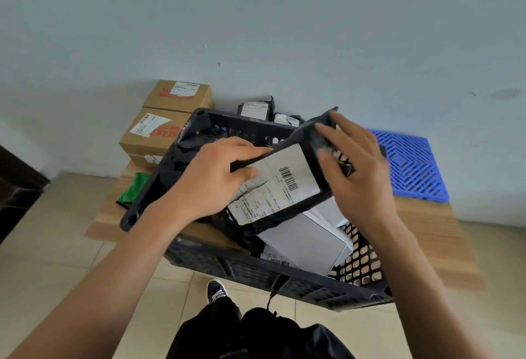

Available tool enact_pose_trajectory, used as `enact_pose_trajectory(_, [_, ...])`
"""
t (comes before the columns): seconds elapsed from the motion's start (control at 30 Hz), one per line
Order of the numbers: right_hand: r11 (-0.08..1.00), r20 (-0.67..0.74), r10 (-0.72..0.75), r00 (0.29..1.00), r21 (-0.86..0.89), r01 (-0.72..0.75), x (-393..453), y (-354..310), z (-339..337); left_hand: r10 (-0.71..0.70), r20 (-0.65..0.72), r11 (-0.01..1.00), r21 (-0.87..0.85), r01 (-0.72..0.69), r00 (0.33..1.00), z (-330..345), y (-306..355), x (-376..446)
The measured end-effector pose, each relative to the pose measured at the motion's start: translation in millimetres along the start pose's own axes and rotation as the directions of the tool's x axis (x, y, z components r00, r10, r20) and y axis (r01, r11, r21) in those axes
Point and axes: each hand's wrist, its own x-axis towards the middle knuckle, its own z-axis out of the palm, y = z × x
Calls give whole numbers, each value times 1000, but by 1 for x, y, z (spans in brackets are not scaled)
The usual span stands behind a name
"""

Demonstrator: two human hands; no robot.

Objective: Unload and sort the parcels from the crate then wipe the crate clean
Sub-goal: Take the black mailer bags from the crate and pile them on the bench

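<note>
Crate (pixel 284 281) of black plastic is sitting on the wooden desk (pixel 432 233) at its near edge, with white boxes (pixel 307 242) lying inside. Above it we are holding a black parcel (pixel 284 187): our left hand (pixel 216 176) is pinching its left edge, our right hand (pixel 355 165) is gripping its far end. Cardboard boxes (pixel 159 131) are standing at the far left corner against the pale wall (pixel 256 17).

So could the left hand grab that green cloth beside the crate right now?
Probably not right away. The left hand is busy gripping the black parcel over the crate. The green cloth lies uncovered on that side, so once the parcel is set down the way looks free.
</note>
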Motion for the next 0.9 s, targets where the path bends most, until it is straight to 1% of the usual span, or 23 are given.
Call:
enact_pose_trajectory(0.07, [994,85,-66,994,-84,73,-4,-1,2,39,20,996,80,-40,999,3,5,4])
enact_pose_trajectory(0.13, [985,156,-78,985,-141,100,-9,0,3,81,38,986,140,-86,996,4,11,7])
enact_pose_trajectory(0.2, [982,203,-78,976,-152,111,-14,2,2,119,40,979,163,-124,992,6,16,8])
enact_pose_trajectory(0.3, [993,248,-33,968,-99,59,-18,3,-4,161,42,971,173,-166,986,9,19,7])
enact_pose_trajectory(0.37, [997,261,-3,965,-71,22,-19,3,-9,181,66,963,191,-190,981,10,19,5])
enact_pose_trajectory(0.5, [999,319,1,948,-30,9,-19,4,-17,232,125,941,221,-255,965,8,19,7])
enact_pose_trajectory(0.6, [998,374,43,926,21,-55,-20,5,-20,265,163,924,238,-298,950,7,18,9])
enact_pose_trajectory(0.7, [993,359,67,931,65,-97,-24,6,-17,266,174,926,226,-302,948,7,17,11])
enact_pose_trajectory(0.73, [989,342,75,937,94,-113,-25,7,-16,275,163,926,222,-307,948,8,17,12])
enact_pose_trajectory(0.8, [968,304,121,945,173,-180,-29,7,-14,326,81,905,259,-336,942,10,15,13])
enact_pose_trajectory(0.83, [942,282,179,943,226,-247,-30,9,-13,353,15,892,298,-341,936,11,14,13])
enact_pose_trajectory(0.9, [852,241,328,913,342,-396,-33,13,-8,378,-132,884,345,-315,916,12,12,13])
